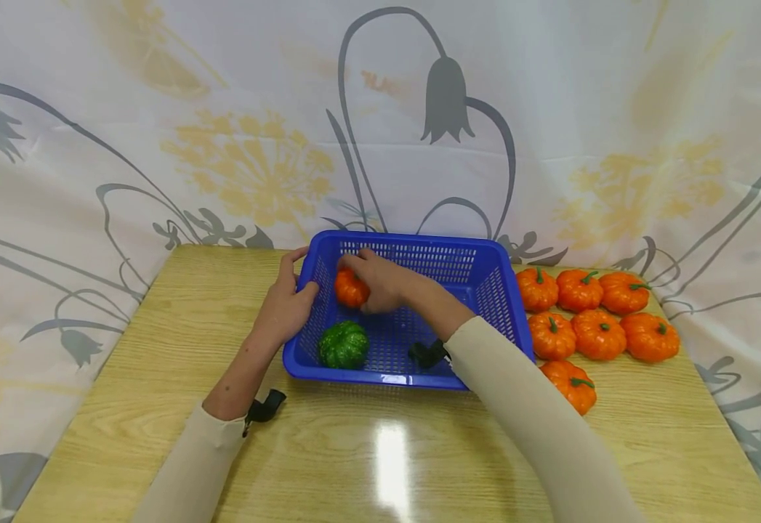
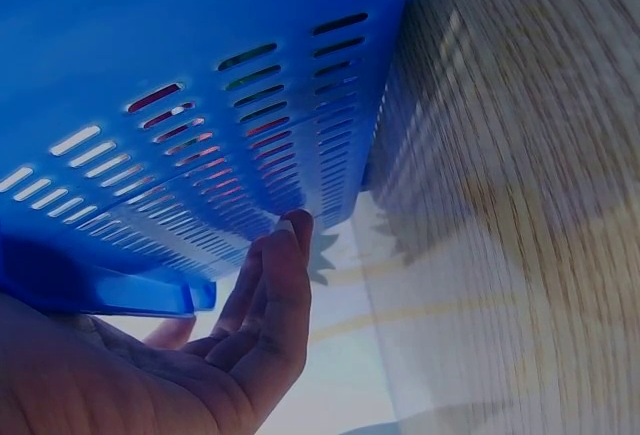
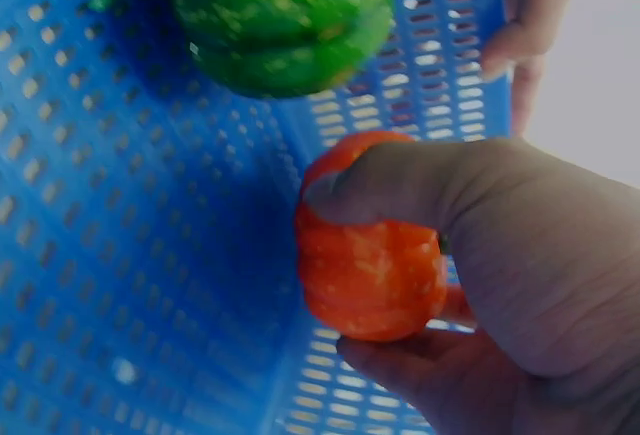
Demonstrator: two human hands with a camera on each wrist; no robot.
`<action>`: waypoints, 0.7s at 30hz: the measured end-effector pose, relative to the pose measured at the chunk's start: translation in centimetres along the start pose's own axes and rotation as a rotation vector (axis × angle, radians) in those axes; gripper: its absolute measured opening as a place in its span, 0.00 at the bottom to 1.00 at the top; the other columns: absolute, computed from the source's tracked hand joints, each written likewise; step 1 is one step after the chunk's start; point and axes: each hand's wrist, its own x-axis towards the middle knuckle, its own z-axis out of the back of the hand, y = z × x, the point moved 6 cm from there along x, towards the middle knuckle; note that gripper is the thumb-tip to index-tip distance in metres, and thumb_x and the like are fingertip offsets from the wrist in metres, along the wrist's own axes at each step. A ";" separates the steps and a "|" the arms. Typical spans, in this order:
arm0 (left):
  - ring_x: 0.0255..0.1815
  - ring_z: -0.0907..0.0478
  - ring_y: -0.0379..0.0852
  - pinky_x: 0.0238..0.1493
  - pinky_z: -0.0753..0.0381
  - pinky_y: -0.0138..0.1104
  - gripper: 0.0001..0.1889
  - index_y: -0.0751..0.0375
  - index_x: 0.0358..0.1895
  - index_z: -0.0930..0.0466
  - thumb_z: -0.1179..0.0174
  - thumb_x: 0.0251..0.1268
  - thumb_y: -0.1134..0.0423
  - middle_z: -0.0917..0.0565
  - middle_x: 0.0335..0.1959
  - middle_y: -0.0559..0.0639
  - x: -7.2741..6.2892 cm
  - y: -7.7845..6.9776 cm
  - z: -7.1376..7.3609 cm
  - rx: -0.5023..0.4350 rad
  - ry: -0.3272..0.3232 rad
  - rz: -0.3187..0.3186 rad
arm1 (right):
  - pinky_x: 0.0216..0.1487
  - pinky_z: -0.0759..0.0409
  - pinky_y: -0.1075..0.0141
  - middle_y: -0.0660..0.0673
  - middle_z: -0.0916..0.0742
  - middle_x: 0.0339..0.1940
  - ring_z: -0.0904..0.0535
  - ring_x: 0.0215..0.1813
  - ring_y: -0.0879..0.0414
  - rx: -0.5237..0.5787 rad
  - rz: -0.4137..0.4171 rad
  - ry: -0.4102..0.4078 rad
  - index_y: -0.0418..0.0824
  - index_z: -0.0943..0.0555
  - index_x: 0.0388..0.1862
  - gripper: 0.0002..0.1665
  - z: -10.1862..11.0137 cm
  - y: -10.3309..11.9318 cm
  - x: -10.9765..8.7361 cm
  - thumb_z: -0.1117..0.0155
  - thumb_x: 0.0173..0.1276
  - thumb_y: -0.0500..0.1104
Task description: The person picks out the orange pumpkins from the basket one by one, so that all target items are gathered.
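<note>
A blue perforated plastic basket [image 1: 408, 379] stands on the wooden table. My left hand [image 1: 283, 309] grips its left rim, thumb over the top and fingers along the outer wall, as the left wrist view also shows. Inside the basket, my right hand [image 1: 380, 282] holds a small orange pumpkin [image 1: 350, 289] near the left wall. In the right wrist view the thumb lies across one side of this orange pumpkin [image 3: 370, 280], with fingers around the other. A green speckled pumpkin [image 1: 344, 346] sits in the basket's front left corner, apart from the right hand.
Several orange pumpkins [image 1: 598, 335] lie grouped on the table right of the basket, the nearest ones close to its right wall. Behind the table hangs a flower-patterned cloth [image 1: 393, 160]. Bare wood [image 1: 328, 450] shows in front of the basket.
</note>
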 end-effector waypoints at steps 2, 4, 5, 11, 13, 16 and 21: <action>0.41 0.15 0.60 0.39 0.18 0.43 0.34 0.43 0.86 0.49 0.52 0.81 0.58 0.19 0.54 0.63 0.0 0.0 0.0 0.001 -0.002 -0.001 | 0.67 0.22 0.49 0.35 0.28 0.67 0.25 0.63 0.43 0.009 -0.002 -0.002 0.47 0.31 0.76 0.48 0.5 0.0 -0.2 0.21 0.56 0.36; 0.41 0.15 0.60 0.39 0.18 0.43 0.34 0.43 0.86 0.49 0.52 0.80 0.58 0.18 0.54 0.62 0.1 0.0 0.0 0.001 -0.003 -0.005 | 0.67 0.23 0.48 0.36 0.27 0.68 0.25 0.64 0.43 0.015 -0.004 -0.003 0.48 0.31 0.75 0.48 1.0 0.1 -0.4 0.21 0.57 0.37; 0.41 0.15 0.59 0.39 0.19 0.43 0.34 0.43 0.85 0.49 0.51 0.80 0.58 0.18 0.54 0.62 0.1 0.0 0.0 0.003 -0.005 -0.007 | 0.68 0.23 0.48 0.36 0.27 0.68 0.25 0.64 0.43 0.017 -0.004 -0.006 0.48 0.30 0.75 0.48 1.3 0.2 -0.6 0.21 0.57 0.37; 0.39 0.15 0.59 0.39 0.20 0.43 0.35 0.44 0.85 0.49 0.51 0.80 0.58 0.18 0.53 0.62 0.1 0.0 -0.1 0.019 -0.005 -0.012 | 0.65 0.21 0.48 0.37 0.27 0.69 0.24 0.63 0.44 0.041 0.011 -0.042 0.49 0.29 0.74 0.45 3.2 1.2 -1.9 0.22 0.58 0.39; 0.39 0.15 0.59 0.39 0.20 0.43 0.35 0.44 0.86 0.49 0.51 0.80 0.58 0.18 0.53 0.62 0.1 0.0 -0.1 0.025 -0.005 -0.013 | 0.65 0.20 0.49 0.38 0.27 0.69 0.24 0.63 0.44 0.045 0.027 -0.061 0.49 0.29 0.74 0.44 3.9 1.7 -2.4 0.22 0.59 0.40; 0.40 0.15 0.59 0.40 0.20 0.43 0.35 0.44 0.86 0.50 0.51 0.81 0.59 0.18 0.54 0.62 0.1 0.0 -0.1 0.027 -0.004 -0.012 | 0.64 0.20 0.49 0.38 0.26 0.68 0.24 0.62 0.44 0.053 0.062 -0.088 0.48 0.28 0.74 0.44 4.9 2.5 -3.1 0.22 0.58 0.40; 0.41 0.15 0.59 0.40 0.20 0.44 0.34 0.45 0.86 0.50 0.51 0.81 0.58 0.18 0.54 0.63 0.1 -0.1 0.0 0.028 -0.004 -0.016 | 0.62 0.19 0.51 0.38 0.25 0.64 0.23 0.60 0.44 0.048 0.116 -0.139 0.46 0.28 0.75 0.45 6.1 3.6 -4.4 0.22 0.58 0.40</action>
